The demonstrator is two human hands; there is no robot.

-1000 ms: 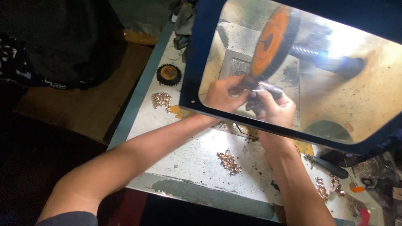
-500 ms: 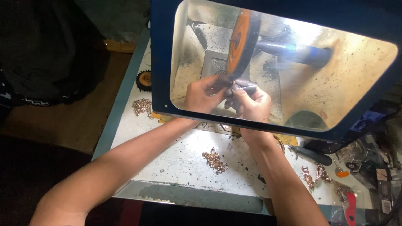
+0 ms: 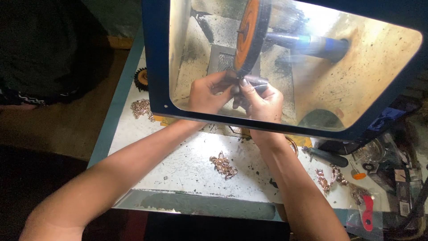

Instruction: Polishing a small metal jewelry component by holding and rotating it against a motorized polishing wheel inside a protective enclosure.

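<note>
Both hands are up behind a clear shield with a blue frame (image 3: pixel 156 67). The left hand (image 3: pixel 206 93) and the right hand (image 3: pixel 263 100) are pressed close together, touching each other. Their fingers are curled tight around a small dark piece (image 3: pixel 249 81), and they hold it right against the bottom edge of the orange wheel (image 3: pixel 247 35). The piece is too small and dark to tell what it is. The wheel stands just above the hands. It sits on a blue bar (image 3: pixel 312 44) that goes off to the right of them.

Below the hands, between the two arms, a little pile of shiny copper-coloured bits (image 3: pixel 224 164) lies on the white table (image 3: pixel 178 165). Another pile of shiny bits (image 3: pixel 141 108) lies to the left of the left hand, just outside the shield. A small round brush wheel (image 3: pixel 141 78) sits near that pile, a bit further up. To the right of the right arm there are more shiny bits (image 3: pixel 330 176), a dark-handled tool (image 3: pixel 327 156) and a red thing (image 3: pixel 366 212) near the table edge.
</note>
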